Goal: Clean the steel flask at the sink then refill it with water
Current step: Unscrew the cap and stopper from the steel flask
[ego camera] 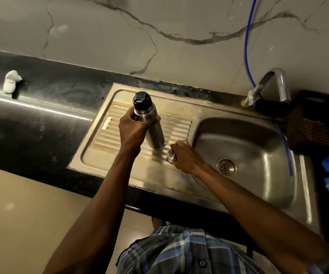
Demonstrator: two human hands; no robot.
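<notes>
Left hand (134, 127) grips flask (149, 123) upright on drainboard (120, 165), right hand (185, 157) at 4 o'clock clutches steel cup (171, 156); I'd brace body, then unscrew black stopper (141, 98).

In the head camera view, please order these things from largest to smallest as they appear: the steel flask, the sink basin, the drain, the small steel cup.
1. sink basin
2. steel flask, gripped by the left hand
3. drain and small steel cup look about alike; the right hand covers part of the cup, so I do not rank them.
</notes>
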